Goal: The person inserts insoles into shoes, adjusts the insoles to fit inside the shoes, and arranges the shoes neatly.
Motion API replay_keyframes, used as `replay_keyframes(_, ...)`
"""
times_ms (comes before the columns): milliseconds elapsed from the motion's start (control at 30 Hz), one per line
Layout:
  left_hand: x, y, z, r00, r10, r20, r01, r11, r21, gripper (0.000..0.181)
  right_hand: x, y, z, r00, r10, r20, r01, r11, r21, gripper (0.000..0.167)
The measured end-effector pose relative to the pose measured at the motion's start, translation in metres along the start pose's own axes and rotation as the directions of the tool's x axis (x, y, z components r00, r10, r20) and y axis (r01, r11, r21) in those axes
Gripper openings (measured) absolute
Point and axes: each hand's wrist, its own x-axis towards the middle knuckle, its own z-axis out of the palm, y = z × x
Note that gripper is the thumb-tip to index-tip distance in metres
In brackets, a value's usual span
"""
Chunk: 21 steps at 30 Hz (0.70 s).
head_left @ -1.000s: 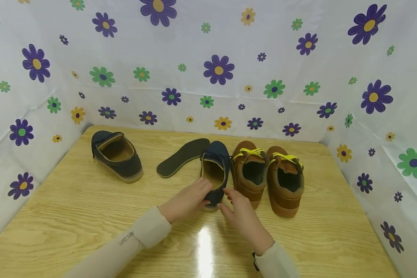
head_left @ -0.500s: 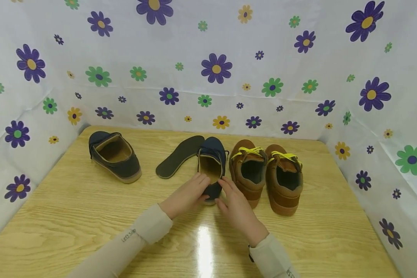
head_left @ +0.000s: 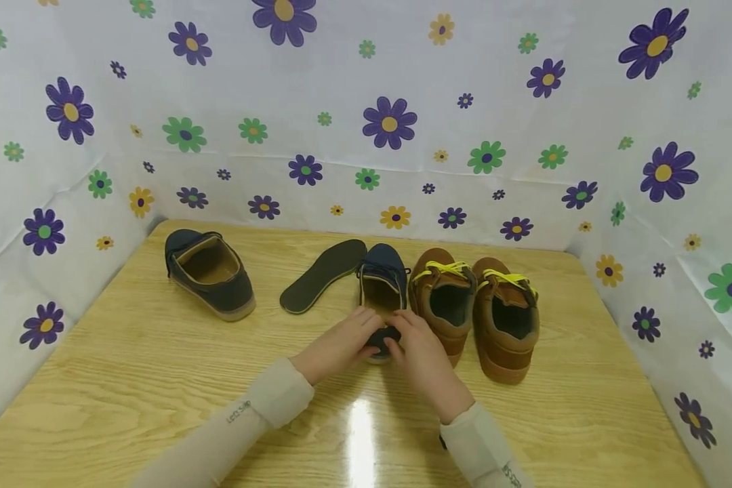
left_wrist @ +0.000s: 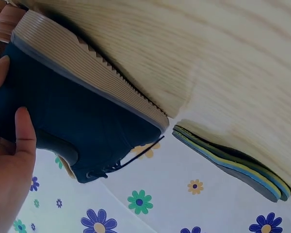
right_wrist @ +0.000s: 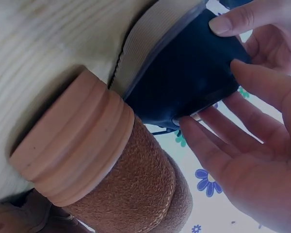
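Observation:
A navy lace-up shoe (head_left: 385,261) stands on the table, its heel towards me. My left hand (head_left: 341,342) grips the left side of its heel collar, fingers over the rim and thumb outside, as the shoe's side (left_wrist: 77,107) shows in the left wrist view. From the right, my right hand (head_left: 423,356) pinches the collar too, its fingers at the rim and thumb against the heel (right_wrist: 184,73). What the fingertips touch inside the shoe is hidden. Left of the toe lies a dark insole (head_left: 323,274); striped layers show along the insole's edge (left_wrist: 233,162).
A brown shoe with yellow laces (head_left: 442,308) stands close against the navy shoe's right side, with its mate (head_left: 506,322) further right. Another navy shoe (head_left: 210,274) sits at the far left of the wooden table (head_left: 158,379). Flowered white cloth (head_left: 317,68) walls the back and sides.
My right hand has moved in from beside the heel onto the collar. Both hands are now closer together, thumbs near each other at the back of the shoe.

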Motion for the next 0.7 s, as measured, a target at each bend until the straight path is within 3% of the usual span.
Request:
replay_keyframes(200,0.003,0.0,-0.009,0.996,-0.05,0.074,0.054,0.998,-0.044,0.033,0.009,-0.001,-0.006,0.999,0.005,0.034,-0.005,1.0,-0.007,0.02)
replay_keyframes(467,0.029,-0.005,-0.029,0.962,-0.081,0.26,0.114,0.987,-0.113,0.015,0.019,-0.001,-0.02,0.994,0.05,0.099,-0.051,0.999,0.003,0.016)
replay_keyframes(633,0.036,-0.009,-0.041,0.938,-0.087,0.336,0.166,0.962,-0.216,0.006,0.02,-0.001,-0.021,0.99,0.063,0.124,-0.066,0.998,0.021,0.017)
replay_keyframes(700,0.035,-0.012,-0.047,0.938,-0.085,0.336,0.182,0.946,-0.268,0.007,0.02,-0.002,-0.021,0.989,0.076,0.13,-0.082,0.996,0.04,0.019)
